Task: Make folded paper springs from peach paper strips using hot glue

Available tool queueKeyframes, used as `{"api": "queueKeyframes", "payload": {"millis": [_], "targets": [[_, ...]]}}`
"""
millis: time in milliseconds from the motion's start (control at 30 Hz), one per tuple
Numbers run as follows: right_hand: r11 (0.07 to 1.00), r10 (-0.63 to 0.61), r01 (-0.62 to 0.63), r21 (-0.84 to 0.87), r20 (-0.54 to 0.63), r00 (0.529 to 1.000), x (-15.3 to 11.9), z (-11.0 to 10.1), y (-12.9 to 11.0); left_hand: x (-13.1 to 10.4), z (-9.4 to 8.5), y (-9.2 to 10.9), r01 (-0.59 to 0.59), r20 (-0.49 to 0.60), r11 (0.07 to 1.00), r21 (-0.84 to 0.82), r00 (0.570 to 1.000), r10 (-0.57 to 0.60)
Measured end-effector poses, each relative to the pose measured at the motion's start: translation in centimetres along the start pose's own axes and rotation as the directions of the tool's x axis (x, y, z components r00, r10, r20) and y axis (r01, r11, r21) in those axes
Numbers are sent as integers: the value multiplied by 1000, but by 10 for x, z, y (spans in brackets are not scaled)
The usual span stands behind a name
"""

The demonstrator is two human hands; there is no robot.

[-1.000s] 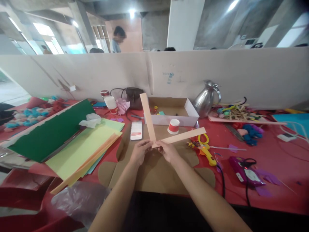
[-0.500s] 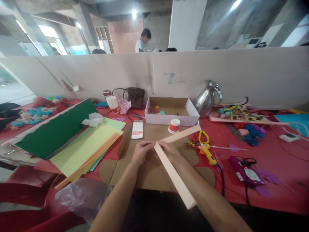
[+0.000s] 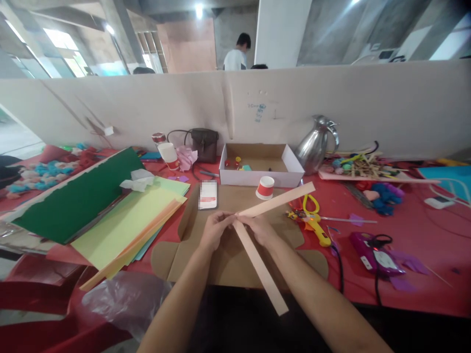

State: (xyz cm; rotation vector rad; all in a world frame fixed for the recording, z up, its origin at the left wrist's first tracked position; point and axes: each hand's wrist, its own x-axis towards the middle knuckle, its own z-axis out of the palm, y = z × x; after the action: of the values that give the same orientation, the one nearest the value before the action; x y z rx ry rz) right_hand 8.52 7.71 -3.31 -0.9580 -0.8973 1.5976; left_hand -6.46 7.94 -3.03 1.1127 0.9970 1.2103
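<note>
A pale peach paper strip makes a V shape, its upper arm (image 3: 281, 198) pointing right and its lower arm (image 3: 262, 268) slanting toward me. Whether it is one folded strip or two pieces is hidden by my fingers. My left hand (image 3: 214, 229) pinches the corner where the arms meet. Fingers of my right hand (image 3: 262, 229) close on the same corner from the other side. Beneath both hands lies a flattened brown cardboard sheet (image 3: 191, 267). A phone (image 3: 208, 195) and a red-and-white paper cup (image 3: 265, 188) rest beyond the hands.
Behind the cup stands a white box (image 3: 261, 179) with small items inside. To the right are a yellow glue gun (image 3: 319, 232), a purple device (image 3: 375, 257) with a cable, and a metal jug (image 3: 312, 147). Coloured paper sheets (image 3: 121, 225) and a green board (image 3: 73, 206) occupy the left.
The strip's lower arm has turned its flat face up and swung slightly left. The upper arm's tip has moved right and a little up. Both hands still pinch the corner.
</note>
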Motion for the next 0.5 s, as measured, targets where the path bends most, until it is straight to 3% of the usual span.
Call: {"api": "queueKeyframes", "payload": {"millis": [200,367,433,500], "targets": [[995,-42,45,-86,32,999,-3,2,-5,-3,-1,1,-71,-81,996,-45,994,67],[956,76,-33,-291,136,988,-4,-6,-27,-5,-4,8,72,102,996,-50,993,-67],[976,105,-63,-211,196,975,-5,-10,-35,-3,-5,10,94,81,986,-139,993,-84],[996,84,-77,-40,224,971,-5,-13,-37,-1,-6,10,84,-11,952,-293,996,-91]]}}
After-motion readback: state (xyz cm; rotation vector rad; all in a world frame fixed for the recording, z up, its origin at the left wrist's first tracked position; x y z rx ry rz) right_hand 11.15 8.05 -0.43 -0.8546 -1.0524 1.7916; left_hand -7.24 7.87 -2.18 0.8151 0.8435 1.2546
